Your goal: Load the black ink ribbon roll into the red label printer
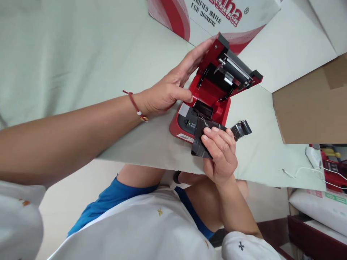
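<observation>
A small red and black machine [179, 124], which looks like a label printer, sits with its hinged lid [211, 59] raised, showing rollers and metal parts inside. My left hand [173, 85] grips it from the left side, fingers behind the lid and thumb at the body's inner edge. In front of the opening, my right hand [221, 153] is closed on a flat, shiny black ribbon [200, 142]. A small rolled end of the ribbon [242, 128] sticks out to the right. Part of the ribbon hides the machine's front right; my right thumb is mostly hidden.
A white and red drinking-water carton [187, 21] stands behind the machine on the pale green cloth [81, 47]. A brown cardboard box [311, 104] lies at right. White cable [300, 169] and red items [334, 169] are at the far right, above a white sack [322, 209].
</observation>
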A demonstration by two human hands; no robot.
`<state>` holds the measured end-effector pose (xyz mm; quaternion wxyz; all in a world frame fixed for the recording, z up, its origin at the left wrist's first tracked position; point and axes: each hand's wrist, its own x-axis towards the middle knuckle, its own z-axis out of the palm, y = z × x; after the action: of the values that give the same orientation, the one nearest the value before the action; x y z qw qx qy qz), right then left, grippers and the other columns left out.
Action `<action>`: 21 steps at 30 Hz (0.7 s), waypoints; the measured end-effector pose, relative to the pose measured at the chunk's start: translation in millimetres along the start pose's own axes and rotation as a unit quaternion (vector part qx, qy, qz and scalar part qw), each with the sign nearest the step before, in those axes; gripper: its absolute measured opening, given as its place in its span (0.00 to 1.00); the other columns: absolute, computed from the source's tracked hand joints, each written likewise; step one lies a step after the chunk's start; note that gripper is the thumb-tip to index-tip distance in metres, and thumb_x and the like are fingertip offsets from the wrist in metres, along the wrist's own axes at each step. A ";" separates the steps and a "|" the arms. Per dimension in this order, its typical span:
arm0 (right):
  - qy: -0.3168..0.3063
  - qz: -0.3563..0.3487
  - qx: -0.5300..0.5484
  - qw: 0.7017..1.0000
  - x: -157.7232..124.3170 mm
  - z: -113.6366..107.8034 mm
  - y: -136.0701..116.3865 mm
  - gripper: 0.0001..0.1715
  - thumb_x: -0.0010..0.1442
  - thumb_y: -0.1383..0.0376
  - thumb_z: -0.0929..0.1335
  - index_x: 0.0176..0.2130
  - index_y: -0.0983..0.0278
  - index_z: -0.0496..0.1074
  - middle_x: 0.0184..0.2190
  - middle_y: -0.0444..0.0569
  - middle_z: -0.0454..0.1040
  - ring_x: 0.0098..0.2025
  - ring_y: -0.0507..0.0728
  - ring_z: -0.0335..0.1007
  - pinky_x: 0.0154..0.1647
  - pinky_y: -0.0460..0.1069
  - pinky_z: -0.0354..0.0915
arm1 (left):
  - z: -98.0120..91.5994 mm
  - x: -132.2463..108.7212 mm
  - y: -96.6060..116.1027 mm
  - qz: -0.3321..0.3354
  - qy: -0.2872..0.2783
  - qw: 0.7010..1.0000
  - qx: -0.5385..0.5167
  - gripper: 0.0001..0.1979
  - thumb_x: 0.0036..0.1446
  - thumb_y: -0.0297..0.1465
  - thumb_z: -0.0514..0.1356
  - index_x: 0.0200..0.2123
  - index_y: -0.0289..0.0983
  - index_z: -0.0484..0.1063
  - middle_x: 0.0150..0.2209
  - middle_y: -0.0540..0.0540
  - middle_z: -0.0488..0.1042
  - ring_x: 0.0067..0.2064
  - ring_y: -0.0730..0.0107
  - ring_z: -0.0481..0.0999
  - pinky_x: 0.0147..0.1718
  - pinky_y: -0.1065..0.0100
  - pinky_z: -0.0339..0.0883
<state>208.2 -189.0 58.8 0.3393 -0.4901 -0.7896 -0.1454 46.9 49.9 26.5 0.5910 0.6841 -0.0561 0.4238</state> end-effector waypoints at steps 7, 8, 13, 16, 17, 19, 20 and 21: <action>0.005 0.007 0.001 1.000 1.8 1.4 -0.9 0.40 0.67 0.76 0.63 0.73 0.53 0.69 0.57 0.48 0.87 0.66 0.58 0.79 0.74 0.62 0.68 | 7.5 0.4 14.0 0.017 0.160 0.981 0.104 0.18 0.71 0.48 0.58 0.56 0.59 0.85 0.54 0.62 0.83 0.61 0.49 0.73 0.72 0.39 0.60; 0.008 0.006 -0.001 1.000 2.1 1.8 -0.9 0.39 0.67 0.76 0.63 0.72 0.53 0.70 0.56 0.48 0.87 0.66 0.58 0.80 0.74 0.62 0.69 | 11.9 -1.4 17.8 0.029 0.156 0.980 0.124 0.18 0.74 0.48 0.56 0.55 0.59 0.85 0.54 0.61 0.83 0.60 0.51 0.73 0.70 0.38 0.61; 0.008 0.004 -0.008 1.000 0.1 2.6 -1.4 0.40 0.66 0.76 0.64 0.71 0.53 0.70 0.57 0.48 0.86 0.66 0.59 0.79 0.73 0.62 0.71 | 31.2 -18.8 30.1 0.066 0.148 0.968 0.190 0.21 0.75 0.54 0.54 0.52 0.57 0.85 0.51 0.53 0.87 0.62 0.48 0.77 0.71 0.38 0.63; 0.028 0.012 -0.029 0.999 -4.6 0.5 -4.0 0.37 0.68 0.74 0.65 0.70 0.50 0.72 0.58 0.47 0.86 0.63 0.61 0.80 0.69 0.64 0.74 | 34.9 -28.8 31.9 0.045 0.108 0.970 0.211 0.21 0.73 0.54 0.55 0.51 0.55 0.85 0.53 0.49 0.88 0.61 0.47 0.80 0.72 0.38 0.62; 0.034 0.017 -0.035 0.999 -6.1 -0.5 -5.1 0.36 0.68 0.73 0.66 0.70 0.49 0.73 0.57 0.46 0.86 0.62 0.61 0.80 0.68 0.64 0.76 | 35.3 -30.6 32.5 0.029 0.111 0.970 0.216 0.22 0.73 0.54 0.54 0.50 0.54 0.85 0.54 0.49 0.88 0.62 0.46 0.81 0.74 0.38 0.59; 0.041 0.024 -0.038 0.998 -8.2 -2.2 -7.1 0.35 0.68 0.73 0.67 0.69 0.49 0.74 0.55 0.46 0.87 0.61 0.62 0.79 0.66 0.64 0.77 | 35.4 -32.0 34.0 0.009 0.129 0.967 0.219 0.23 0.74 0.54 0.53 0.48 0.55 0.86 0.54 0.49 0.88 0.63 0.47 0.82 0.78 0.39 0.54; 0.040 0.026 -0.035 0.998 -8.6 -2.7 -7.8 0.35 0.69 0.73 0.68 0.69 0.49 0.74 0.54 0.46 0.88 0.61 0.61 0.79 0.66 0.63 0.78 | 35.1 -31.7 34.9 0.002 0.140 0.966 0.216 0.23 0.74 0.54 0.52 0.47 0.55 0.86 0.53 0.50 0.89 0.63 0.48 0.83 0.80 0.40 0.51; 0.042 0.026 -0.030 0.998 -8.4 -2.7 -8.2 0.34 0.69 0.74 0.68 0.69 0.50 0.74 0.53 0.45 0.88 0.61 0.61 0.79 0.66 0.62 0.78 | 34.6 -31.1 35.8 0.001 0.145 0.966 0.214 0.23 0.74 0.54 0.52 0.45 0.56 0.86 0.52 0.50 0.89 0.63 0.49 0.84 0.81 0.40 0.49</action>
<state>204.6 -200.1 55.9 0.3608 -0.5138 -0.7571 -0.1806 24.2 -3.5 35.7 0.4322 0.7255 0.1213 0.5217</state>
